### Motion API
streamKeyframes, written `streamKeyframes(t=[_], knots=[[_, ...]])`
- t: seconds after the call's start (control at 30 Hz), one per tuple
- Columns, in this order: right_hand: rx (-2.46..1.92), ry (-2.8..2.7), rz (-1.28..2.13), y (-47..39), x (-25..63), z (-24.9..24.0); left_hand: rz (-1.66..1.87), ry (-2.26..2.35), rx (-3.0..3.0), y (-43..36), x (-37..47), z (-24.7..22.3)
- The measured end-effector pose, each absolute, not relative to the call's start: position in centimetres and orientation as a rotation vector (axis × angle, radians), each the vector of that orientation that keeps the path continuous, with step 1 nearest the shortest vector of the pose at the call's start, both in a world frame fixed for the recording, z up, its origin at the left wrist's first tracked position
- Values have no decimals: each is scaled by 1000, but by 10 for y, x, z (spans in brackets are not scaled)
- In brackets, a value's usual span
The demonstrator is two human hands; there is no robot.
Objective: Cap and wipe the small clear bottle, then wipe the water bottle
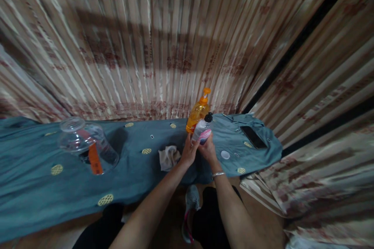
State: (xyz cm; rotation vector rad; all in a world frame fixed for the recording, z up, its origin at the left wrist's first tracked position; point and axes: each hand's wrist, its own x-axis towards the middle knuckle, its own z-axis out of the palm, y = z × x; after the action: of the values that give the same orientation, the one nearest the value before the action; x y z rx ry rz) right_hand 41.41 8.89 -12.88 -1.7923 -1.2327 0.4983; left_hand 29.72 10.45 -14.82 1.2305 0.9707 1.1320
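Note:
Both hands are closed around a clear bottle (202,128) with a black cap and a pink and blue label, tilted up to the right. My left hand (189,150) grips its lower left side, and my right hand (208,149) wraps its lower right side. Just behind it stands an orange pump bottle (198,114) of yellow-orange liquid, partly hidden by the clear bottle. A crumpled whitish cloth (168,158) lies to the left of my left hand.
A large transparent jar (101,146) with an orange label is at the left on the teal patterned cloth surface (131,171). A dark phone (253,137) and a white round disc (225,155) lie at the right. Striped curtains (175,46) hang behind.

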Motion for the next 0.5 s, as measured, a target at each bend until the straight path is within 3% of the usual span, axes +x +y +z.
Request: streamKeyframes(t=[0.3,0.5], knots=[[-1809,-1187,383,81,405,-136,1091,1077,1195,80,255,-144],[-1858,-1233,242,59,414,-115,1177,1064,1143,58,224,-134]])
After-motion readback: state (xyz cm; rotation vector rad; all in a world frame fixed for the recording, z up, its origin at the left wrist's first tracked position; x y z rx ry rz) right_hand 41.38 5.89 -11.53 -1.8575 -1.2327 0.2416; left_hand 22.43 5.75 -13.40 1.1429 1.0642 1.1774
